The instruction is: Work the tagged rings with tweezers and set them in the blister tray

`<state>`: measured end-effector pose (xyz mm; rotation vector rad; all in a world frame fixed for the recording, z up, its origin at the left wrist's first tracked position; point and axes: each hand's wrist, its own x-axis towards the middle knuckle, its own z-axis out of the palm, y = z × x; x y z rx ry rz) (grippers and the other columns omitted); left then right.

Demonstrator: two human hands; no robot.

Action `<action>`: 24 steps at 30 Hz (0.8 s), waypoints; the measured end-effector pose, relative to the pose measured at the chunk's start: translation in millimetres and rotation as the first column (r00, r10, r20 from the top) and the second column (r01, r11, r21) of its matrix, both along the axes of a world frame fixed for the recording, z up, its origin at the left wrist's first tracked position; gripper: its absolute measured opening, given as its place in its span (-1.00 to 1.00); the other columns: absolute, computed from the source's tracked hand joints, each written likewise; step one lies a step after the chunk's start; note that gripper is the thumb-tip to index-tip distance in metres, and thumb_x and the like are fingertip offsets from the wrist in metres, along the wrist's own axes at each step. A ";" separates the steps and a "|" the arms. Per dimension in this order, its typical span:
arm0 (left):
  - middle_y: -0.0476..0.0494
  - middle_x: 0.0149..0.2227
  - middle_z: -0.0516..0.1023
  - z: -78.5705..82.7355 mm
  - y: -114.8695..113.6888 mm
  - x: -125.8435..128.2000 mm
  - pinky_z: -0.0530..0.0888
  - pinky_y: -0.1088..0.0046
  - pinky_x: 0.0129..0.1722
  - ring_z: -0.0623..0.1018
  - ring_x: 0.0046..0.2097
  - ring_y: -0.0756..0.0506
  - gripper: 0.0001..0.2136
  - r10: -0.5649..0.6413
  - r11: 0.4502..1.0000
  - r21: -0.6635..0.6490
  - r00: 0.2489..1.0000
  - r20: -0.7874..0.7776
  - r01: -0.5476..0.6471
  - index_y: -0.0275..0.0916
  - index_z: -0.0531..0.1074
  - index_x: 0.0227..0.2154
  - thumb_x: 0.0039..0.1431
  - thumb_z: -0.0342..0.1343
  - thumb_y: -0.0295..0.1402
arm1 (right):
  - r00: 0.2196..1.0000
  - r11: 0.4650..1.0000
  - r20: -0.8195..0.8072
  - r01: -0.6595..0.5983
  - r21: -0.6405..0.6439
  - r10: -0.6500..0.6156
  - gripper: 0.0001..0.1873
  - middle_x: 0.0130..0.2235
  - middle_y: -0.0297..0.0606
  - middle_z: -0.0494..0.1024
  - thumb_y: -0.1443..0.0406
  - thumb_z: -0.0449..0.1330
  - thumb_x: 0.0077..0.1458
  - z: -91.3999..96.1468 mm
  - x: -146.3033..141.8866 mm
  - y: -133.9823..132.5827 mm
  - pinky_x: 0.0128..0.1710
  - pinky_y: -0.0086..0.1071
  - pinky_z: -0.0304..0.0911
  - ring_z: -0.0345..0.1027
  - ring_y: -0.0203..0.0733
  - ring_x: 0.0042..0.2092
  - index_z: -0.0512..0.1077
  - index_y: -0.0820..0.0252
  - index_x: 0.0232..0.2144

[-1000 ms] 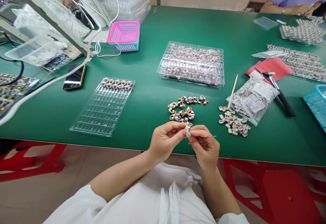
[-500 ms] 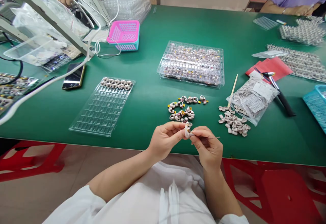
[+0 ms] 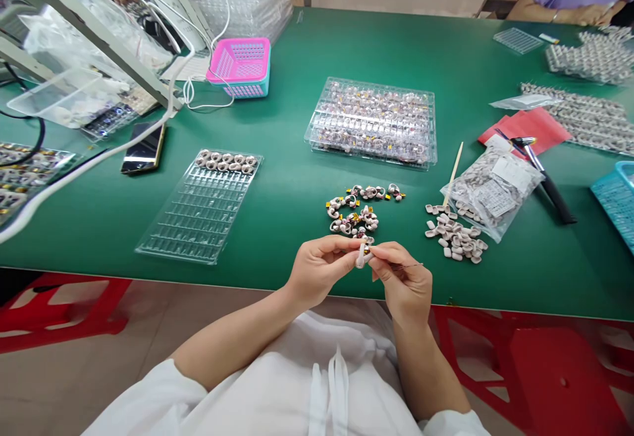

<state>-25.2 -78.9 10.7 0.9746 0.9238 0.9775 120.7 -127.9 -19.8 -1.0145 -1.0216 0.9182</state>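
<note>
Near the table's front edge, my left hand (image 3: 321, 269) pinches a small beige curved earbud piece (image 3: 362, 256) between thumb and fingertips. A bit of yellow shows inside the piece. My right hand (image 3: 403, 281) is closed too, its thumb and forefinger touching the piece's right side. A thin metal pick (image 3: 415, 265) pokes out from between its fingers; the tip is hidden. Just beyond my hands lie several similar earbud pieces (image 3: 352, 224) with yellow tabs. To the right is a pile of small beige shells (image 3: 458, 239).
Left stands a transparent tray (image 3: 198, 215) with earbud pieces in its far rows. Filled trays (image 3: 371, 122) are stacked behind my hands. A bag of shells (image 3: 495, 185), a black-handled tool (image 3: 557, 201), a phone (image 3: 143, 148) and a pink basket (image 3: 240, 59) lie around. A co-worker sits far right.
The earbud piece has turned slightly in my fingers. My right fingertips have moved up against its side, and the pick now shows less beyond my right hand.
</note>
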 end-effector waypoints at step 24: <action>-0.18 -0.31 0.70 -13.9 2.7 -6.6 0.58 0.53 -0.33 0.66 -0.32 -0.06 -0.84 0.070 0.857 0.510 0.965 -0.251 0.071 -0.24 0.66 -0.21 0.13 0.28 -0.46 | 0.996 0.994 -0.089 -0.020 -0.108 0.011 -0.81 -0.32 -0.30 0.57 0.40 0.33 0.09 -2.6 2.3 3.3 -0.60 -0.45 0.28 0.34 -0.35 -0.47 0.63 0.03 -0.24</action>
